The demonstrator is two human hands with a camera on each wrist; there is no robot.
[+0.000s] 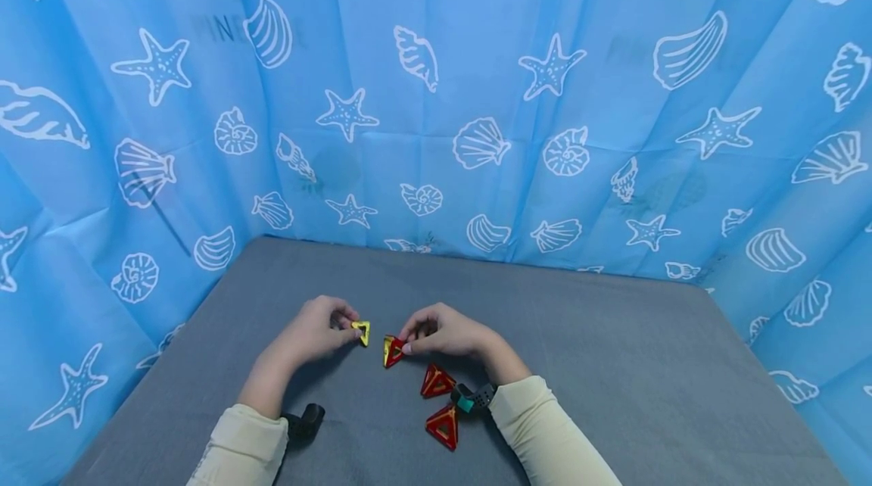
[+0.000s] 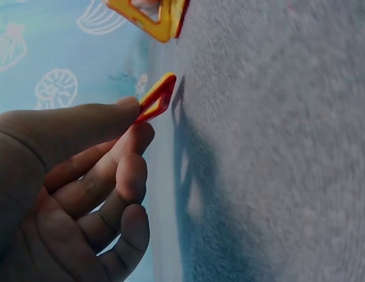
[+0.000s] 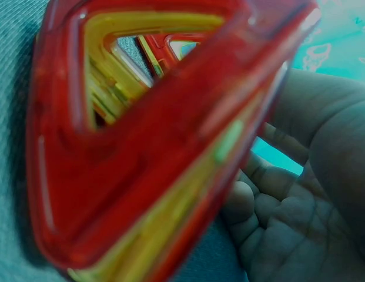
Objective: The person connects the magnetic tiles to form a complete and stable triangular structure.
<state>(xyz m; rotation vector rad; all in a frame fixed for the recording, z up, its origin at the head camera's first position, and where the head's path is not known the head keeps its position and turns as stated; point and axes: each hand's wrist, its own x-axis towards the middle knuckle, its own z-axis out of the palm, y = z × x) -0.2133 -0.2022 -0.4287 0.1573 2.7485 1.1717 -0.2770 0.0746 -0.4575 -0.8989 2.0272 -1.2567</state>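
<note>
My left hand (image 1: 315,331) pinches a small triangular magnetic tile (image 2: 167,88), yellow on one face and red on the other, between thumb and index finger. It is held just above the grey table. A short gap to the right, my right hand (image 1: 451,331) pinches a red-and-yellow triangular tile piece (image 1: 388,350) between thumb and fingers. Below the right hand, two red triangular tile shapes with yellow inside, one upper (image 1: 428,381) and one lower (image 1: 451,418), rest on the table. A red triangular frame (image 3: 129,153) fills the right wrist view, partly hiding the right hand.
A grey cloth-covered table (image 1: 579,365) lies under everything. Blue curtains (image 1: 436,107) with white shells and starfish stand along its back and sides. Black wrist cameras hang at the left wrist (image 1: 304,425) and the right wrist (image 1: 480,395), the right one beside the red shapes.
</note>
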